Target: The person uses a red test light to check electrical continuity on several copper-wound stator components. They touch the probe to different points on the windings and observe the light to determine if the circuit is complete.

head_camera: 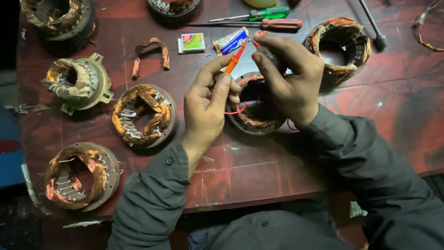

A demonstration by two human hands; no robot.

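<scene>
My left hand [208, 109] grips a thin orange sleeve [233, 60] with a red wire inside it, held upright between thumb and fingers. My right hand [289, 78] pinches the upper end of the same sleeve and wire with its fingertips. Both hands hover over a round motor stator with copper windings [256, 118] lying flat on the dark red table [259, 171]. A loop of red wire [236, 111] hangs from my left hand down to the stator. Grey sleeves cover both forearms.
Several other copper-wound stators lie around: left [144, 115], far left [78, 83], lower left [81, 176], upper right [342, 46]. Green [263, 14] and red [273, 24] screwdrivers, a small box [193, 42], a sachet [231, 41] and a bent copper bundle [150, 53] lie at the back.
</scene>
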